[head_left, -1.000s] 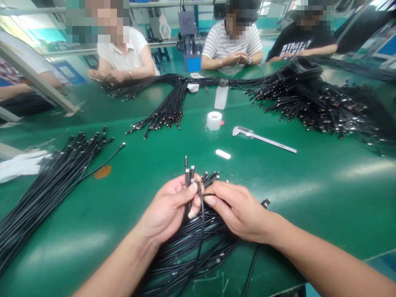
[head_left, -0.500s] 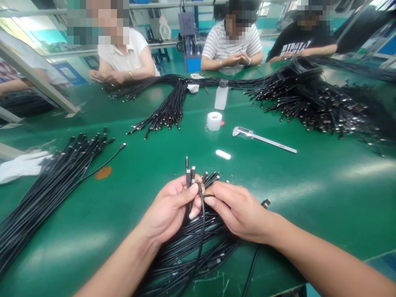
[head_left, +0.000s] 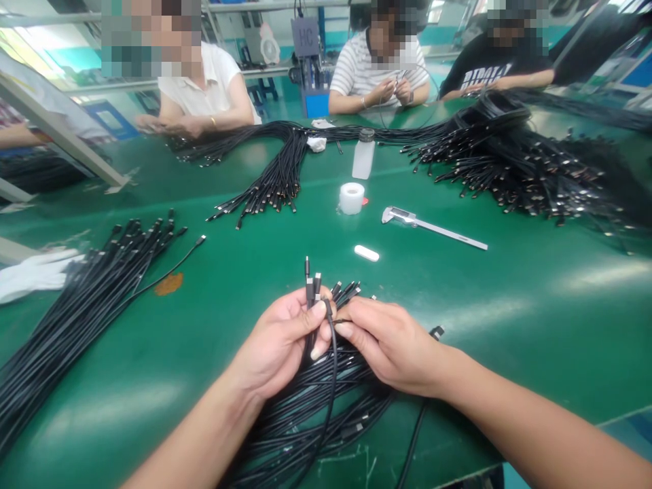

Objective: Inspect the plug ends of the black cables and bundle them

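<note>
Several black USB cables point(head_left: 310, 292) stand with their plugs upward in my left hand point(head_left: 285, 336), whose thumb and fingers are closed round them. One cable point(head_left: 333, 380) bends over at the left thumb and hangs down toward me. My right hand point(head_left: 392, 339) touches the left fingertips, its thumb and forefinger pinched on a thin dark piece, seemingly part of a cable; its far end is hidden. Beneath both hands lies a loose pile of black cables point(head_left: 305, 435), some plugs showing behind the fingers. Another cable plug point(head_left: 437, 333) sticks out beyond my right wrist.
On the green table point(head_left: 244, 272) lie a caliper point(head_left: 438, 229), a white oval piece point(head_left: 367, 253), a tape roll point(head_left: 351, 199) and a bottle point(head_left: 363, 156). Cable bundles point(head_left: 92, 292) lie left, with a white glove point(head_left: 35, 275), and more cables point(head_left: 509, 156) far right. Co-workers sit opposite.
My hands keep almost the same grip and place. Across the table, the person in the striped shirt has raised their hands slightly, with a cable loop now visible. The view has shifted slightly.
</note>
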The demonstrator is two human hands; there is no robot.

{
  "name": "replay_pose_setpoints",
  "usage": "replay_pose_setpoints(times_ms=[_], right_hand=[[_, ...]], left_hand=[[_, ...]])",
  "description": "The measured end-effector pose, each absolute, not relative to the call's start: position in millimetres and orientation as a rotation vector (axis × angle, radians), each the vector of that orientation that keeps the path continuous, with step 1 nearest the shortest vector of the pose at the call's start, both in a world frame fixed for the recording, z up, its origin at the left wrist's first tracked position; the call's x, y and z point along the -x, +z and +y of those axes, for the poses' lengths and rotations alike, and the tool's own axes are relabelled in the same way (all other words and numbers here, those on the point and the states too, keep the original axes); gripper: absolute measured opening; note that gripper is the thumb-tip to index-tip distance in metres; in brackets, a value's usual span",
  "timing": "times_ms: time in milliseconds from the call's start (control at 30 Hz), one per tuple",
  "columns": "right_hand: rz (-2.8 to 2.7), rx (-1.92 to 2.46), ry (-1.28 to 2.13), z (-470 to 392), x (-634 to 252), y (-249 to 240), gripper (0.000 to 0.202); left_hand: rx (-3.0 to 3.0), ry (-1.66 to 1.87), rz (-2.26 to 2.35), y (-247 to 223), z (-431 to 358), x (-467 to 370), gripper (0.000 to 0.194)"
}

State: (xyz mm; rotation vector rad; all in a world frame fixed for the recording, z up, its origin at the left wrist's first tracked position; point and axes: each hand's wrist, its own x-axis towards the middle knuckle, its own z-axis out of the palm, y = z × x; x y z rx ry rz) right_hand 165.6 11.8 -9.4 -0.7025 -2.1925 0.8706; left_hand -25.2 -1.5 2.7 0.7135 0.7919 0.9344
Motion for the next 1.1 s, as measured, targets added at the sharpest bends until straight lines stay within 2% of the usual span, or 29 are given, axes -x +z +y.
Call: replay_pose_setpoints(times_ms=[67,200,267,600,767,933,1100], right_hand=[[-2.137,0.694,1.064,15,-169,-5,0.019],[-1.56,0.706,1.848,23,-177,3,0.026],[-1.333,0.73,1.983,27,-178,4,0.028],[-1.23,1.002,1.653,35,-178,7,0.026],[-1.299,0.999,1.678,35,-178,6,0.026],[-1.424,1.081,1.375,35,-181,7,0.02],[-1.502,1.067,1.479,29,-179,7,0.02]], left_hand=[[-0.723,0.923,0.791,3,-2,25,0.012],[-0.738,0.898,0.817,4,-2,25,0.016],[-0.751,0.894,0.838,4,-2,24,0.018],[-0.794,0.911,0.968,4,-4,20,0.036],[-0.847,0.877,0.989,3,-5,18,0.033],[-0.892,0.881,0.998,1,-6,18,0.033],[-0.879,0.862,1.004,1,-6,19,0.036]])
